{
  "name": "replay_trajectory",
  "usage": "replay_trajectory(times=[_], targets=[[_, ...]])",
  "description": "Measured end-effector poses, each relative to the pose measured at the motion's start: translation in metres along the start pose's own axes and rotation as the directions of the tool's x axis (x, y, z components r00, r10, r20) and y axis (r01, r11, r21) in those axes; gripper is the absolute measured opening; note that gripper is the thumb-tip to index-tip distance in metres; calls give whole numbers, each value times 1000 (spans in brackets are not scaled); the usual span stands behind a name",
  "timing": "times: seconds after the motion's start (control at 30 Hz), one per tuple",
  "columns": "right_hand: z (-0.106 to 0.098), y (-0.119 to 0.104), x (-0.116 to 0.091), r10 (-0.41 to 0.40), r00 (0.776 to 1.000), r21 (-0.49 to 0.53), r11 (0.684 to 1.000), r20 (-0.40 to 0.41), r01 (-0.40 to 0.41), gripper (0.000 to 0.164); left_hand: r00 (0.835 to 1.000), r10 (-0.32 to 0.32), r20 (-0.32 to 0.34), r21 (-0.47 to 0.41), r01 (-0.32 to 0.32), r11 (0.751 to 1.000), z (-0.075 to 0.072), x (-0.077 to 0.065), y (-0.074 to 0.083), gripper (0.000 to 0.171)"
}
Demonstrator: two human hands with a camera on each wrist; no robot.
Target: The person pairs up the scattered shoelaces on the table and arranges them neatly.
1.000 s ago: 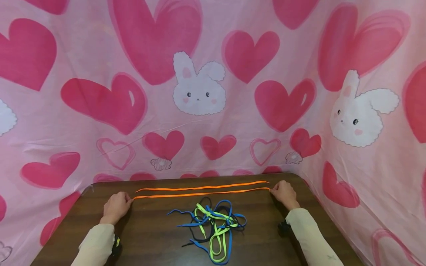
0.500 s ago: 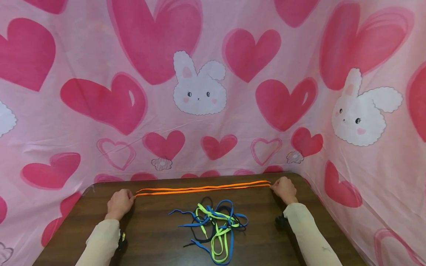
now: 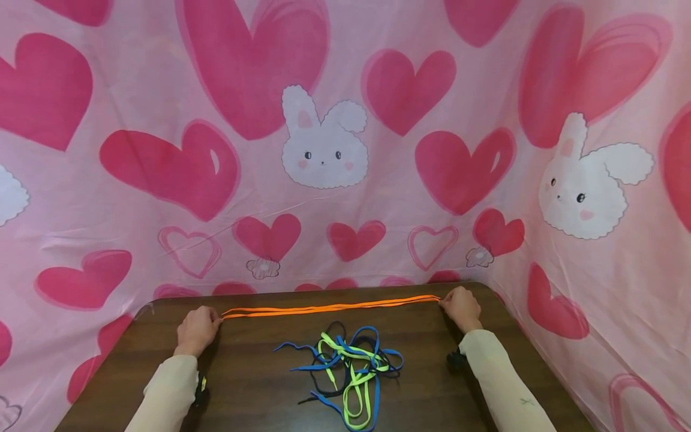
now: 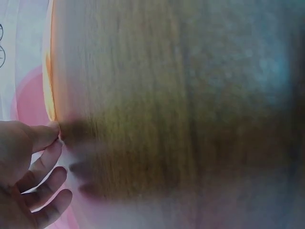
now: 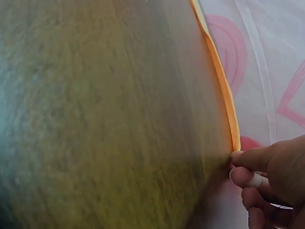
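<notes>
Two orange laces [image 3: 335,307]: laid near the far edge of the tabletop [image 3: 259,360], at 12 o'clock of the laces' tangle; side by side, nearly straight, meeting mid-length.
Left hand [image 3: 197,330]: half past 9 from the tangle; thumb and forefinger together, pinching orange at its left end, other fingers loosely bent. Cannot tell whether one lace or both.
Right hand [image 3: 462,308]: 2 o'clock; thumb and forefinger clamped on the right end; again, one lace or both unclear.
Tangle: dial centre; blue lace [image 3: 376,393], yellow-green lace [image 3: 330,376] and black lace [image 3: 308,400] looped over one another. Blue tips toward 10, black tip toward 8, loops of blue and yellow-green at 6.
Sleeves: both pale; right sleeve [image 3: 502,375] bears a small greenish mark [image 3: 526,401], too small to read.
Wrists: dark device [image 3: 201,393] at the left, with a yellow patch, illegible.
Backdrop: pink cloth [image 3: 388,180], hearts throughout; rabbit heads at 12 and between 1 and 2.
</notes>
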State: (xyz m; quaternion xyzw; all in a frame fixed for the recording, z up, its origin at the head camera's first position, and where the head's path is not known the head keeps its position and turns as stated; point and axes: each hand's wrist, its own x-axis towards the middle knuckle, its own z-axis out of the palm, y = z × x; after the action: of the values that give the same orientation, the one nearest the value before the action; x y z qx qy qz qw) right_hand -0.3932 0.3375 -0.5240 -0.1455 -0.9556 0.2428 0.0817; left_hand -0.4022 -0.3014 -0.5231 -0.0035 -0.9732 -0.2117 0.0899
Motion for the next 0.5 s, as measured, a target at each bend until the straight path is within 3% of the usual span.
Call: replay_trajectory(times=[0.3, 0.5], targets=[[2, 1, 0, -38, 999, -27, 999, -17, 37, 16, 997, 66, -39, 67, -63, 996, 2, 0, 3, 14], [-2, -1, -6, -49, 998, -12, 999, -46, 48, 15, 990, 91, -106, 52, -86, 995, 1, -3, 17, 15]])
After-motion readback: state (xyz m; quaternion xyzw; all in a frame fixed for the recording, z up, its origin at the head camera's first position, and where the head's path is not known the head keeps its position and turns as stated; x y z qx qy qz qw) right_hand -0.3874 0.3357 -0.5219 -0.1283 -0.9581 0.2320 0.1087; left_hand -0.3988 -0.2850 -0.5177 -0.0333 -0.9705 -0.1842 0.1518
